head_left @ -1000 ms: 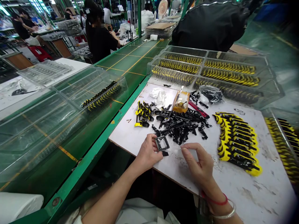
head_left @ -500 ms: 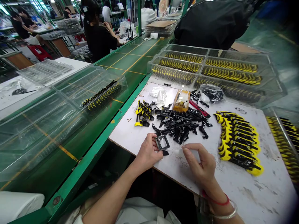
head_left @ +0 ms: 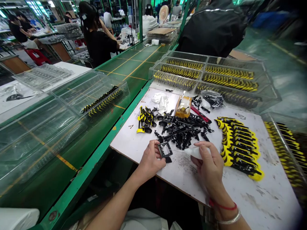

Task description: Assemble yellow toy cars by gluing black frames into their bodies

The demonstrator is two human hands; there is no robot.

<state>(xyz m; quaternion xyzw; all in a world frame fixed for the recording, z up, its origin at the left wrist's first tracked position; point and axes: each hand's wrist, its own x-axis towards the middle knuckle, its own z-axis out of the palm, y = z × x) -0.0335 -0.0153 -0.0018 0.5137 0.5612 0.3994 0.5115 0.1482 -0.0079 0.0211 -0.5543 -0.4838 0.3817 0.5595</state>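
Note:
My left hand [head_left: 150, 161] grips a small black part with a square frame [head_left: 165, 149] over the near edge of the white work board [head_left: 242, 198]. To its right, my right hand [head_left: 209, 164] pinches a thin, whitish, see-through piece [head_left: 196, 152]. The two hands are apart. Just beyond them lies a heap of loose black parts [head_left: 183, 131]. A small bunch of yellow and black parts [head_left: 145, 118] sits left of the heap. On the right, assembled yellow and black parts [head_left: 240, 147] lie in an overlapping row.
Clear trays [head_left: 206, 78] of yellow and black parts stand behind the board. Another clear tray [head_left: 57, 110] rests on the green conveyor [head_left: 134, 59]. A yellowish box [head_left: 183, 107], red tool [head_left: 200, 114] and white tissue [head_left: 160, 100] lie behind the heap. People sit farther back.
My right hand has turned, and the whitish piece between its fingers shows more clearly. My left hand still holds the black part, slightly lower. The whole view has shifted a little.

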